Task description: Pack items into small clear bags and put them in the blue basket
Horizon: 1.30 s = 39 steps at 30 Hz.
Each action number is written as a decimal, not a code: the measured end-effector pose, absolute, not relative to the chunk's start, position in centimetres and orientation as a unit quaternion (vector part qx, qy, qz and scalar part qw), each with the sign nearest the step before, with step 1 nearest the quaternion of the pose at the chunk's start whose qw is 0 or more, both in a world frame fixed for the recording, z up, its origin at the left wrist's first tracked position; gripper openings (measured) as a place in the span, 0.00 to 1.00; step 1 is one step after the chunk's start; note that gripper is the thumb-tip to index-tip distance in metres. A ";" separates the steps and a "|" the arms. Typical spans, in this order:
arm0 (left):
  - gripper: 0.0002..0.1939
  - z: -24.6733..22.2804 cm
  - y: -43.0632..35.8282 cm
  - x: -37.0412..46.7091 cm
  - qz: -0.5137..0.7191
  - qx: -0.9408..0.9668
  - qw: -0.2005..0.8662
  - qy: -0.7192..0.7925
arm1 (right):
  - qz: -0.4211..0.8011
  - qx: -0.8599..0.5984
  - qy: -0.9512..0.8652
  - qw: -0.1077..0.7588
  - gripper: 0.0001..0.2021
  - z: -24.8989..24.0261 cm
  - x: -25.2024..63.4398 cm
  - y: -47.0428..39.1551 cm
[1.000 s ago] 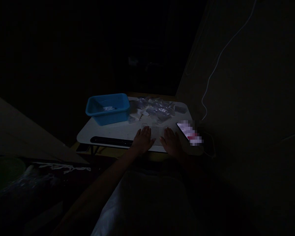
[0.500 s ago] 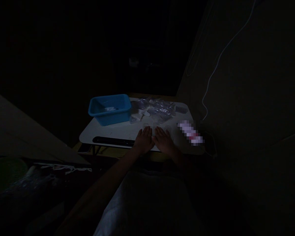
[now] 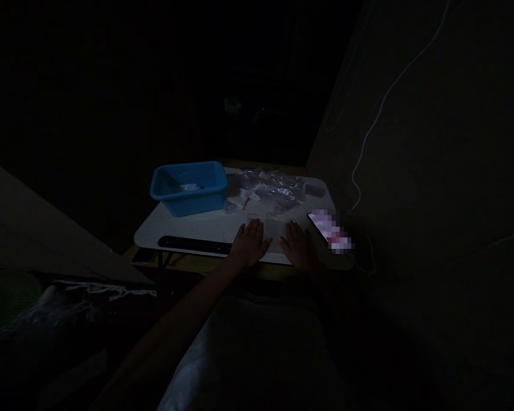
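My left hand lies flat, palm down, near the front edge of the white table. Its thumb is spread out to the right. My right hand is also flat, a short way to the right, its thumb out to the left. Between and partly under both hands lies a thin, clear plastic sheet or bag; the dim light hides its exact kind. Beyond my fingers sits a pile of crumpled clear plastic bags, with a small pale item at its left.
A blue plastic basin with something white inside stands on the table's left. A lit phone lies at the right. The black slot runs along the front edge. A white cable hangs at the right wall.
My hands have moved apart. The right hand has slid to the right, away from the left, and more of the clear plastic shows between them. The left hand has barely moved.
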<state>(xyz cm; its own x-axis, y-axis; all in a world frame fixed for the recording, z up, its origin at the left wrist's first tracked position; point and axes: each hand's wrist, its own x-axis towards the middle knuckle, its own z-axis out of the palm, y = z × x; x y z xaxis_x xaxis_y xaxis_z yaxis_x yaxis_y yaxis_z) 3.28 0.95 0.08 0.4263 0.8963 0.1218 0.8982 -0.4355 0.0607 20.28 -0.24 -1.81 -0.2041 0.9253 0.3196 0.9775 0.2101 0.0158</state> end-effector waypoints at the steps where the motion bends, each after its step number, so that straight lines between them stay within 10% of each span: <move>1: 0.31 0.1 0.9 3.2 -0.068 -0.841 0.008 -0.536 | -0.108 -0.619 -0.768 0.122 0.27 -1.8 20.2 -0.3; 39: 0.30 0.1 2.0 1.2 -0.039 -0.859 0.020 -0.511 | -0.091 -0.624 -0.765 0.133 0.28 -1.4 20.1 -0.5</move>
